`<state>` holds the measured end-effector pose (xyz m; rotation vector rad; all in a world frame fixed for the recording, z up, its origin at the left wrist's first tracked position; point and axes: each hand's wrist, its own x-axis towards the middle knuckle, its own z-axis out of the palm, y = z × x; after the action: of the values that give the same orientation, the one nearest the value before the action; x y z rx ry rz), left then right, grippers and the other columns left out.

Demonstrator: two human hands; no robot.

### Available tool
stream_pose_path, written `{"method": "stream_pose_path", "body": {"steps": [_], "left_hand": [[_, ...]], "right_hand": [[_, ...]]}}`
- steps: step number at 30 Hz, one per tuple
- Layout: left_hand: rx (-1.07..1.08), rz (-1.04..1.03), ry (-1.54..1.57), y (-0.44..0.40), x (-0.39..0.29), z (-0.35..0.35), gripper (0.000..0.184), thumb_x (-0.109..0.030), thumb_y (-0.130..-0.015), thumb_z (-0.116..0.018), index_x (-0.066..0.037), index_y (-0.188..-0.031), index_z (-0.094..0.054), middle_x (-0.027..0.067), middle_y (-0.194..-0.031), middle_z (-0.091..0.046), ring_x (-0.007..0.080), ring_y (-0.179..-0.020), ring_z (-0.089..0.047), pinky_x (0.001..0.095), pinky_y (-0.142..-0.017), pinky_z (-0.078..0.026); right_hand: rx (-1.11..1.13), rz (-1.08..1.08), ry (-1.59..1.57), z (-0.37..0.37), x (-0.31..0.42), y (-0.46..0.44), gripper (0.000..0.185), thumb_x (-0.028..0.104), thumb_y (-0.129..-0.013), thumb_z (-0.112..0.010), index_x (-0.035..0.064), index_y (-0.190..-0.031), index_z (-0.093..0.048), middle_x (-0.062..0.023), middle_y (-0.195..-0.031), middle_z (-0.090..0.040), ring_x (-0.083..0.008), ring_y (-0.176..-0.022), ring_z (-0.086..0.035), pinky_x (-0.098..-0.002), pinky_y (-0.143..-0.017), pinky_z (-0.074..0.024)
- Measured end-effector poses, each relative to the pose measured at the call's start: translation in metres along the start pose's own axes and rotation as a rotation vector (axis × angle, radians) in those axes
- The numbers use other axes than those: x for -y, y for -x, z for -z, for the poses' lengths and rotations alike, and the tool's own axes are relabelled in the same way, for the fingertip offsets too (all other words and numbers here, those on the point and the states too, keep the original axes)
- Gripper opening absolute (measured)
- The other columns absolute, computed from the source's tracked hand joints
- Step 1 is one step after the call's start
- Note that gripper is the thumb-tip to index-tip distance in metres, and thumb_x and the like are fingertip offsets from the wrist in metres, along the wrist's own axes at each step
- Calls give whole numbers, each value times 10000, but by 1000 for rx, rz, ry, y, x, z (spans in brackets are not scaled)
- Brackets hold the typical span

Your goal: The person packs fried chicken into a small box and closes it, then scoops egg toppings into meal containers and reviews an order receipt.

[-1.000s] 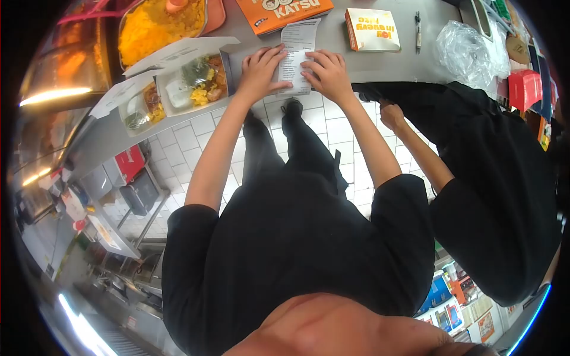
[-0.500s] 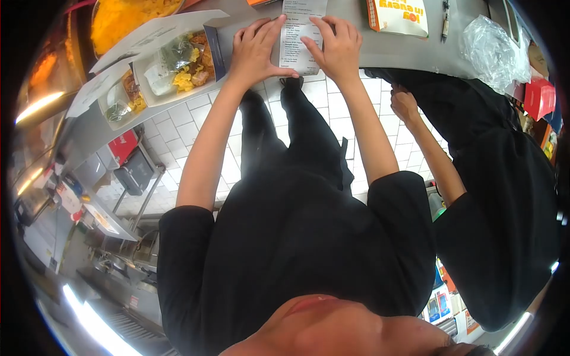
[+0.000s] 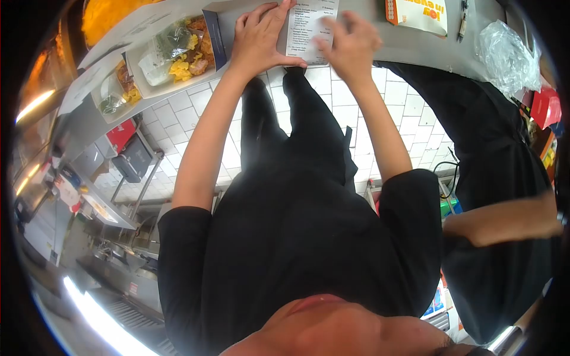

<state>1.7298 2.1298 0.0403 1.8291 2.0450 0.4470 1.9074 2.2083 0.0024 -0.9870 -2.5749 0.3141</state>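
A long printed receipt (image 3: pixel 307 37) lies on the grey counter at the top of the view, between my two hands. My left hand (image 3: pixel 261 40) rests along its left edge, fingers stretched out and the thumb reaching under its lower end. Above the right edge of the slip, my right hand (image 3: pixel 354 50) is smeared by motion, with thumb and fingers apart and nothing between them. To the left of my left hand, an open box (image 3: pixel 218 38) holds yellow scrambled-looking food (image 3: pixel 187 68), browned pieces and a clear plastic-wrapped item.
A yellow-and-white printed carton (image 3: pixel 418 18), a pen (image 3: pixel 463 22) and a crumpled clear plastic bag (image 3: pixel 507 56) lie on the counter to the right. A co-worker in black (image 3: pixel 493 142) stands close on my right. Orange food (image 3: pixel 116 18) fills a container at upper left.
My right hand has lifted off the receipt and shifted right. My left hand stays at its edge. The co-worker's arm has swung from near the counter back and to the right.
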Motion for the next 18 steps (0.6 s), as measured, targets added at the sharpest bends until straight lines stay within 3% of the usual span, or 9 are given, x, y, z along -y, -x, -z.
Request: {"method": "stream_pose_path", "body": {"steps": [1, 2, 5, 6, 9, 10, 13, 18], "left_hand": [[3, 13, 7, 0, 0, -1, 1089, -529, -557, -763, -27, -1378, -252, 159, -1300, -432, 318, -1205, -378, 432, -964, -271], [6, 23, 12, 0, 0, -1, 1130, -543, -518, -770, -30, -1380, -250, 162, -1300, -431, 320, -1206, -378, 438, -963, -268], [-2, 0, -25, 2, 9, -11, 1196, -594, -461, -765, -31, -1382, -250, 158, -1300, -432, 317, -1204, -378, 443, -963, -265], [-13, -11, -45, 1, 9, -11, 1209, -613, -452, -759, -30, -1381, -250, 155, -1300, -433, 315, -1203, -379, 442, -963, -265], [-12, -2, 22, 0, 3, -4, 1224, -625, -440, -753, -26, -1381, -250, 143, -1296, -439, 310, -1197, -381, 443, -965, -261], [-15, 0, 19, 0, 3, -3, 1223, -626, -441, -752, -26, -1381, -250, 139, -1295, -441, 309, -1195, -381, 442, -965, -261], [-21, -10, 11, 1, 4, -4, 1221, -628, -443, -750, -26, -1381, -253, 131, -1291, -445, 306, -1189, -383, 441, -965, -260], [-45, -12, -23, 2, 7, -10, 1206, -624, -442, -753, -32, -1376, -271, 128, -1287, -449, 305, -1182, -386, 444, -965, -258]], "right_hand": [[-72, -165, 71, -2, -4, -3, 380, 558, -696, -640, 314, -987, -639, -14, -1209, -458, -252, -1117, -372, -412, -899, -261], [67, -85, 71, 0, -2, 3, 399, 569, -690, -640, 315, -998, -637, -22, -1252, -438, -261, -1154, -352, -419, -916, -249], [166, 287, -195, 6, 25, 23, 361, 505, -735, -641, 281, -1018, -640, -100, -1280, -413, -307, -1169, -331, -430, -931, -237], [176, 218, -200, 9, 25, 24, 351, 464, -762, -635, 258, -1046, -632, -150, -1307, -376, -326, -1176, -315, -440, -947, -224], [-12, -138, -26, 3, 3, 23, 393, 458, -765, -637, 239, -1089, -607, -162, -1332, -333, -348, -1186, -292, -460, -957, -216], [-50, -230, 1, 4, -2, 24, 427, 436, -735, -669, 227, -1100, -592, -205, -1343, -281, -383, -1182, -262, -484, -943, -219], [-64, -274, -90, 7, 3, 36, 484, 426, -729, -681, 226, -1152, -559, -219, -1348, -265, -404, -1182, -254, -502, -949, -211], [-11, -105, -157, 9, 34, 40, 370, 452, -696, -697, 268, -1013, -646, -178, -1365, -278, -361, -1202, -254, -467, -960, -212]]}}
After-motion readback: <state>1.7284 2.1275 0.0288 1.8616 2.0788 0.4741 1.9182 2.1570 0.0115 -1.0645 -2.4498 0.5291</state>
